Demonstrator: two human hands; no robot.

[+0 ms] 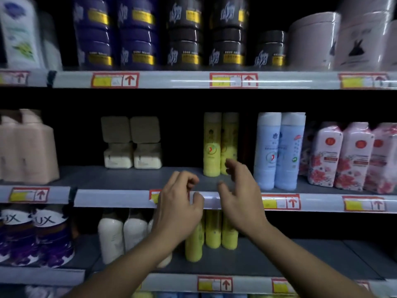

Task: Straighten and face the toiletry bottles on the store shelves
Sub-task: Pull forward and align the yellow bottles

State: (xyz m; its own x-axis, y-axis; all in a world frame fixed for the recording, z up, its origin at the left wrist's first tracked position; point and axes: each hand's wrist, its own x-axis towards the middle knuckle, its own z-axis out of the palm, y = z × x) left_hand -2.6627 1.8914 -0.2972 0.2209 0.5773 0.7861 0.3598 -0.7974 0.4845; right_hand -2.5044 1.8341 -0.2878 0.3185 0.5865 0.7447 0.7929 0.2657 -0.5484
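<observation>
Two tall yellow bottles [212,145] stand upright side by side on the middle shelf [120,179], set back from its front edge. My right hand [240,190] hovers just in front of them, fingers loosely curved and empty, its fingertips near the right bottle's base. My left hand [179,203] is raised before the shelf's price rail [111,200], fingers loosely curled, holding nothing. Two pale blue bottles [279,151] stand to the right of the yellow ones. Two cream bottles with square tan caps [132,143] stand to the left.
Pink floral bottles [343,155] fill the middle shelf's right end, peach bottles [25,147] its left. Dark jars [184,33] and pink tubs [315,39] line the top shelf. Below sit white bottles [111,233], more yellow bottles [214,231] and purple packs [36,237].
</observation>
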